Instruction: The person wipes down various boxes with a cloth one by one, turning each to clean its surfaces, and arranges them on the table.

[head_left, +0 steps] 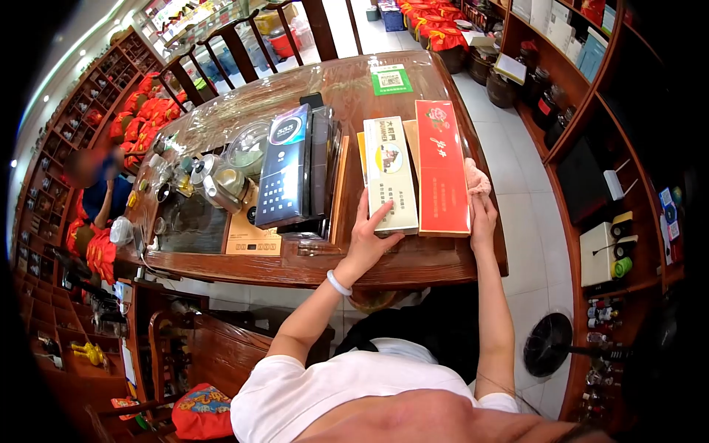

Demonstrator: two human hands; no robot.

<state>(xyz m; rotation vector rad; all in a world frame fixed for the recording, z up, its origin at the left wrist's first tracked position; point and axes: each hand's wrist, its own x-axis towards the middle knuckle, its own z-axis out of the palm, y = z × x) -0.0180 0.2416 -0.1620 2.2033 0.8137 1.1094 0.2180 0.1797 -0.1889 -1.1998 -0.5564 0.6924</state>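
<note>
Near the right end of the wooden table, a white and gold carton [391, 170] lies left of a red carton [442, 170]. My left hand [369, 235] rests on the lower left part of the white carton, fingers apart, with a pale bracelet on the wrist. At the red carton's lower right edge is my right hand [481, 214], its fingers around a crumpled pinkish cloth [477, 179]. To the left, a blue carton [284, 166] lies on top of dark boxes.
The table [340, 92] also bears a green QR card [390, 80], a glass teapot [227, 183] and tea ware. A person [103, 184] is at the far left. Shelves [569, 66] and a black fan [547, 344] stand on the right.
</note>
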